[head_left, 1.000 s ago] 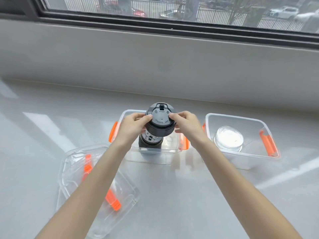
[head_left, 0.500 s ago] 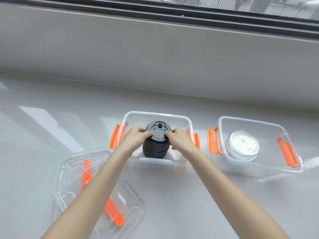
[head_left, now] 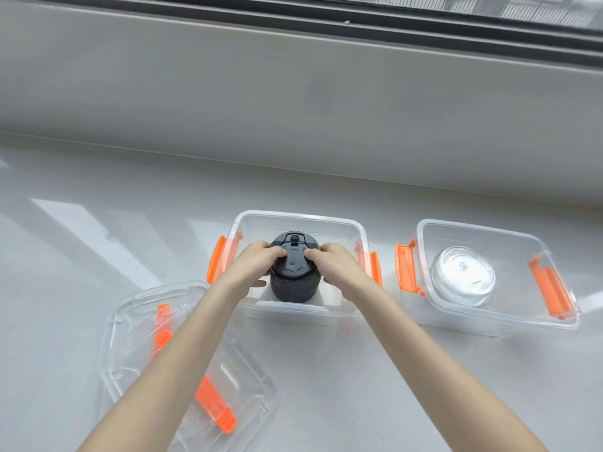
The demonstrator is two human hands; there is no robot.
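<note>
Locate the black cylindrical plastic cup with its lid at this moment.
The black cup stands upright at the centre of the head view, inside the middle clear plastic box with orange latches, held between the left hand and the right hand.

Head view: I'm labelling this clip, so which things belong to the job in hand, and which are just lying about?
In the job: left hand, right hand, the stack of black lids they hold, the middle box around it.
Lying about: right box, clear lids inside it, loose box lid.
</note>
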